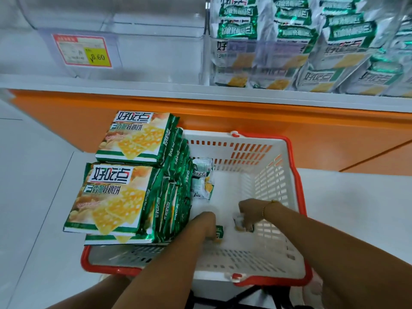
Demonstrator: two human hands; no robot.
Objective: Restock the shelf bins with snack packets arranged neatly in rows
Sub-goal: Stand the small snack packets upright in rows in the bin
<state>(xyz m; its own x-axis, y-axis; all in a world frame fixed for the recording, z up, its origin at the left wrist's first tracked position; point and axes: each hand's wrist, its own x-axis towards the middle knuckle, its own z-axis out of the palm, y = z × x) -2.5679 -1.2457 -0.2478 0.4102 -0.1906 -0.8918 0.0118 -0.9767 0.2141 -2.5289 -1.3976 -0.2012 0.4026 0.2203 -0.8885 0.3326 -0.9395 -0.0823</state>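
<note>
A white basket [276, 175] with a red rim stands on the floor below the shelf. Both my hands reach down into it. My left hand [206, 224] grips a small green-and-white snack packet [219, 233] on the basket floor. My right hand [249, 210] pinches another small packet [239, 224] beside it. One more small packet [201, 179] leans against the basket's left side. Two large green cracker packs [136, 136] [109, 197] lie flat on top of several upright packs at the basket's left. A clear shelf bin [223, 63] at upper right holds several small packets in rows.
A clear bin [124, 47] at upper left with an 8.60 price tag [83, 51] holds nothing visible. The white shelf edge [156, 88] and an orange panel [245, 117] run above the basket. White floor lies on both sides.
</note>
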